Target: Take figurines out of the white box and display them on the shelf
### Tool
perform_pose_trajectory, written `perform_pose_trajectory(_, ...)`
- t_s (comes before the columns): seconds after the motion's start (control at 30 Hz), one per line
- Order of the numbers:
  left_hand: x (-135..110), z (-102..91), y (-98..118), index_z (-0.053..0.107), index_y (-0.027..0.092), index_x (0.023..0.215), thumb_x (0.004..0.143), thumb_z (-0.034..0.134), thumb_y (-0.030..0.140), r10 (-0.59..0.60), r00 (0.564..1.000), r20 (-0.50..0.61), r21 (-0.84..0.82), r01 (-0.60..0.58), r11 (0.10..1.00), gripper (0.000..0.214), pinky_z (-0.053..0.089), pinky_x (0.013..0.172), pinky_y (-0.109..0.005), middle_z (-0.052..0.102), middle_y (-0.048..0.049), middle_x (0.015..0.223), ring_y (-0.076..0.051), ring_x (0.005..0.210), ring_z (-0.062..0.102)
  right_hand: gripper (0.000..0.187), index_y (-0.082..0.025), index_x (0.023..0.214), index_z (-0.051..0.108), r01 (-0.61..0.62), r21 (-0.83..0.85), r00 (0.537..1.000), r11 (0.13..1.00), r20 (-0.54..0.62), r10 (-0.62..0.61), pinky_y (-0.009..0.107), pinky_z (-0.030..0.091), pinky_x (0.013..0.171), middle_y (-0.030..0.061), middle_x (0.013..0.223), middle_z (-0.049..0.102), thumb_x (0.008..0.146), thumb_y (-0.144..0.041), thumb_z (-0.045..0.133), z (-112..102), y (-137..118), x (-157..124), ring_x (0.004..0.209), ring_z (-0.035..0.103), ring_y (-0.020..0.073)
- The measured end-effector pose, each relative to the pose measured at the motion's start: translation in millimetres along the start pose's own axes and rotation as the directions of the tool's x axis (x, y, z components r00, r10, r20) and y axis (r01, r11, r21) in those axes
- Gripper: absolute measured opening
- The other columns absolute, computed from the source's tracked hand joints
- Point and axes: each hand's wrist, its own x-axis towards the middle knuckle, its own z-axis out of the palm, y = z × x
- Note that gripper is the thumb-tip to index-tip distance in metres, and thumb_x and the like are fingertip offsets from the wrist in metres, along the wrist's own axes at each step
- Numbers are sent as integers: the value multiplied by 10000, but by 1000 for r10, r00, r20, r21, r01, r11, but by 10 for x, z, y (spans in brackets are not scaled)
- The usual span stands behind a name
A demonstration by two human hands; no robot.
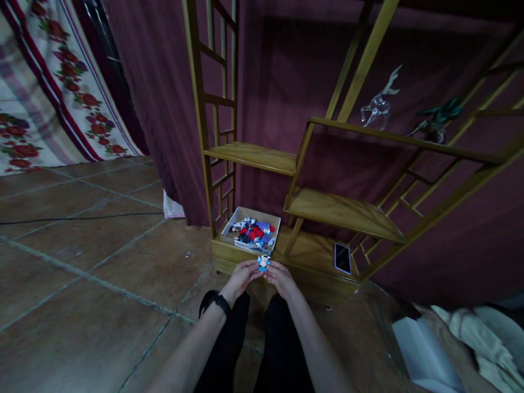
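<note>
Small blue and white figurine, perhaps pinkish in front, in the pinch of left hand and right hand

Small toy fig., white & blue up top, pale pink mid, blue at the bottom. Approx. upright, held up btwn the fingertips of L hand & R hand, one on each side. Looks whole, tho finer detail's too small to tell.
</note>
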Motion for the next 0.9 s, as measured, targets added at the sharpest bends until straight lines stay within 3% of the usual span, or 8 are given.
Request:
perform_pose_trajectory(0.23,33,-36,-50,669,82,784,700,692,92,50,999,-19,-36,-51,998,88,551,645,-210,686,-91,731,-124,637,653,338,-181,831,641,-19,57,997,998,-71,23,255,481,691,14,758,685,557,-334,766,69,83,59,682,626,117)
perform_pose_trajectory(0.6,106,-123,-88,650,115,859,691,696,67,0,1000,-24,-38,-1,999,180,541,658,-200,697,-71,782,-118,677,663,342,-204,824,642,-106,122,994,987,2,107,257,458,742,5,799,694,528,-265,802,53,55,82,755,631,127)
perform_pose_trajectory(0.73,122,-131,-100,662,115,876,696,706,118,-35,999,21,-10,36,999,186,543,686,-220,702,-83,822,-125,696,664,312,-204,802,650,-92,117,996,989,0,93,249,455,735,9,817,696,535,-265,800,13,81,82,763,628,129)
perform_pose_trajectory(0.9,131,-124,-134,668,111,819,677,725,128,13,1000,27,-16,-13,1000,154,539,686,-209,696,-68,784,-117,690,655,312,-201,805,653,-61,123,998,991,-16,64,235,454,699,16,839,697,540,-282,797,22,98,68,750,624,128)
